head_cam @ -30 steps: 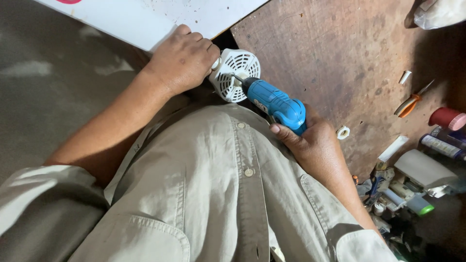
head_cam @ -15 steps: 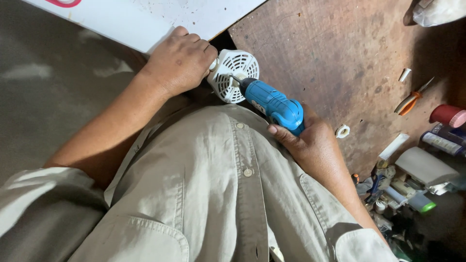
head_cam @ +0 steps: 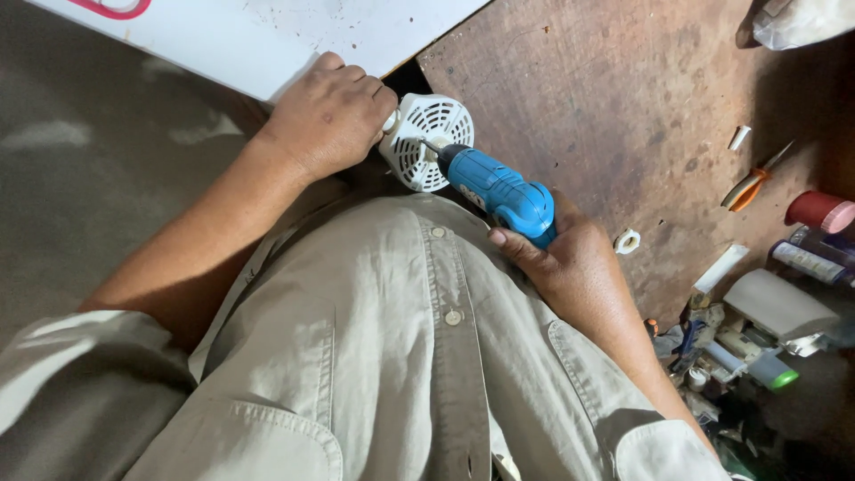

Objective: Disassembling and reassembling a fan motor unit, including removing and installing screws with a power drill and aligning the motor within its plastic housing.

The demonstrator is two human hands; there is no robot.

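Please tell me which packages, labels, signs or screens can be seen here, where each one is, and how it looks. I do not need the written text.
White board: top left, beside the left hand; flat, white, with a red curved mark at its upper edge.
Label on the blue drill: on the body, in the right hand; small, white.
Labelled tube: right edge of the workbench; long, pale label.
Red-capped container: right edge; round.
No screens.

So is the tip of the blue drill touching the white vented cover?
Touching. The head view shows the blue drill, held in the right hand, with its bit meeting the centre of the white vented cover, which the left hand grips.
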